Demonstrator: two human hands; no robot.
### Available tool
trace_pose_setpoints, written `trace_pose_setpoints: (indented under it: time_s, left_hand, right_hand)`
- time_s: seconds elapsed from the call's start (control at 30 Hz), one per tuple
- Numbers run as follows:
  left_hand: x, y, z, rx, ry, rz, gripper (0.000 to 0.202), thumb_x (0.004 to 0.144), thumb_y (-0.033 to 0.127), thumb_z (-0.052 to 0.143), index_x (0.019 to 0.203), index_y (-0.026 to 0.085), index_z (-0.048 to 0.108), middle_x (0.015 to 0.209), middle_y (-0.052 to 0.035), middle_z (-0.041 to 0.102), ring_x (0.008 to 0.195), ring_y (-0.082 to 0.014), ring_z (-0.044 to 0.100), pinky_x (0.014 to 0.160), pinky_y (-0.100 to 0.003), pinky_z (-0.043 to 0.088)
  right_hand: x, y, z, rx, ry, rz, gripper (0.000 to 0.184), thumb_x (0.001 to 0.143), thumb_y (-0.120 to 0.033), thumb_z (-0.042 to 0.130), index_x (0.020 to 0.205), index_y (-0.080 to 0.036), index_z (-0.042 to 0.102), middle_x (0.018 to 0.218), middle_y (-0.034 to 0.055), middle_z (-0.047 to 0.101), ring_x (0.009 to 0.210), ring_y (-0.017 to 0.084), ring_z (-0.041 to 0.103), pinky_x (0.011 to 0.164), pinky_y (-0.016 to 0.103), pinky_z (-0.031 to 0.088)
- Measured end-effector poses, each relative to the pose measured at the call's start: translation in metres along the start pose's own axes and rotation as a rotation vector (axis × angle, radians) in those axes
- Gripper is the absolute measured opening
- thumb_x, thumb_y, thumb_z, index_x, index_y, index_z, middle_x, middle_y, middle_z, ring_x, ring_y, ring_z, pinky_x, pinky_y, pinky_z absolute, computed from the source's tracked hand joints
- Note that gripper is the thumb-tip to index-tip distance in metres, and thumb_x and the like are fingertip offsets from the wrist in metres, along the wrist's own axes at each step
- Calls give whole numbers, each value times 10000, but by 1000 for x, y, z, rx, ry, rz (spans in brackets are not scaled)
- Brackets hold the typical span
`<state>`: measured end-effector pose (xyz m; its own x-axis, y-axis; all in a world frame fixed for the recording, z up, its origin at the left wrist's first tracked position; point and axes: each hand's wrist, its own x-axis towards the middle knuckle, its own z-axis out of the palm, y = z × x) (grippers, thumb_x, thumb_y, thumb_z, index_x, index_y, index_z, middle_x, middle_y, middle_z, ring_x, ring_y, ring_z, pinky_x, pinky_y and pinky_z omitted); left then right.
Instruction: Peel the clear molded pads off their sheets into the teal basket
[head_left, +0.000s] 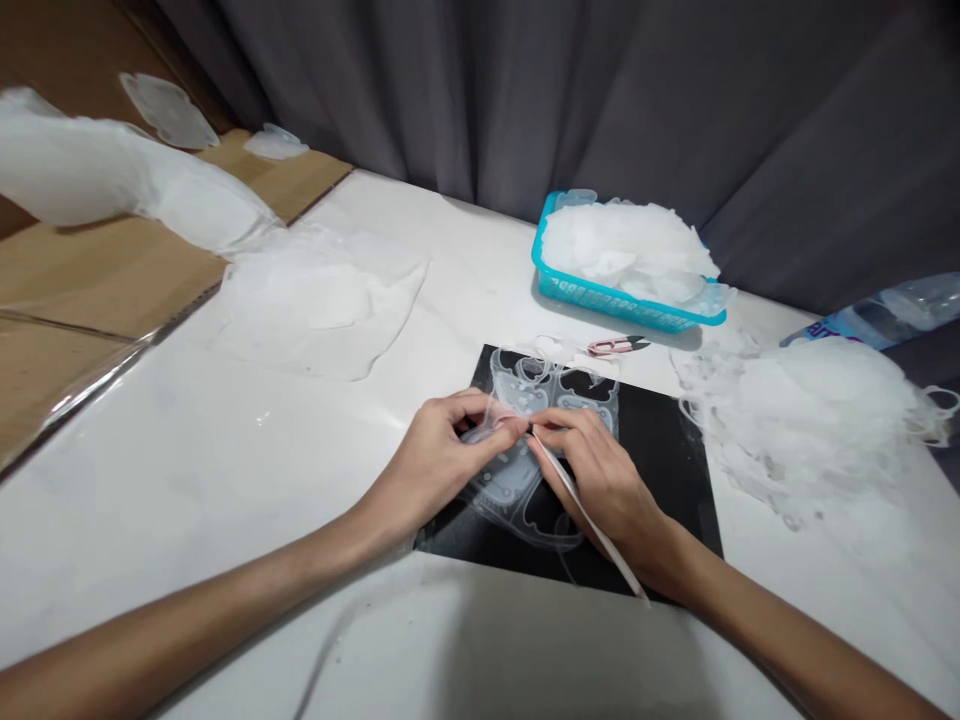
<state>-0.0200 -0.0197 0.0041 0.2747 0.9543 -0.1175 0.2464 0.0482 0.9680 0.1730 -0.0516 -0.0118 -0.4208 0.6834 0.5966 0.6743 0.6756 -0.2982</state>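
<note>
Tabletop (172, 500), white and faintly glossy, fills most of the frame, with soft shadows across the lower centre. A dark grey curtain (480, 100) hangs in folds along the whole top, close behind the table's far edge.

At the centre, a black mat (660, 430) lies flat and slightly turned. On it is a clear moulded sheet (499, 480) with rounded, frosted shapes. The left hand (442, 450) pinches the sheet from the left, thumb and fingers together. The right hand (604, 475) has its fingers closed around a slim pale tool (592, 520), whose long end slants toward the lower right; its dark tip meets the sheet beside the left thumb.

Just beyond the mat's far edge lie small pink-handled snips (619, 346). Behind them, upper right of centre, a turquoise basket (622, 298) is heaped with white translucent pieces (630, 240). At the right, a tangled pile of clear scraps (817, 410) spreads over the table, and a plastic bottle (892, 310) lies tilted behind it.

In the upper left, brown cardboard (97, 280) borders the table. A bulging white plastic bag (195, 195) crosses it, its clear end lying flat on the tabletop.
</note>
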Motion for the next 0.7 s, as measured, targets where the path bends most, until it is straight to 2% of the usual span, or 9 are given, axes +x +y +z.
trace_pose_setpoints:
  time_s: [0.13, 0.27, 0.5, 0.7]
  left_hand:
    - [3, -3, 0, 14, 3, 1, 226, 850, 395, 738, 821, 173, 761, 830, -31, 705, 819, -199, 613, 748, -305, 441]
    - [3, -2, -1, 49, 19, 11, 204, 853, 332, 704, 743, 160, 719, 763, -16, 646, 744, -173, 564, 675, -291, 402]
    - [0, 2, -3, -8, -11, -10, 220, 870, 386, 732, 809, 178, 769, 774, -16, 676, 735, -165, 563, 647, -275, 398]
    - [1, -1, -5, 29, -26, -2, 199, 872, 351, 713, 788, 178, 761, 738, 5, 633, 699, -148, 538, 638, -270, 384]
  right_hand:
    - [0, -1, 0, -1, -10, 4, 57, 1015, -124, 570, 1032, -172, 596, 1051, 121, 729, 987, 220, 721, 882, 364, 603]
    - [0, -2, -1, -8, -21, 3, 49, 1017, -131, 576, 1017, -178, 590, 1057, 117, 732, 977, 217, 727, 901, 366, 598]
    - [-3, 0, 0, -12, -40, -2, 47, 1010, -123, 583, 1024, -167, 597, 1080, 126, 730, 998, 221, 717, 889, 359, 596]
    - [-3, -1, 1, -8, -62, 34, 69, 1038, -156, 548, 1008, -184, 604, 1082, 111, 733, 996, 206, 711, 912, 359, 582]
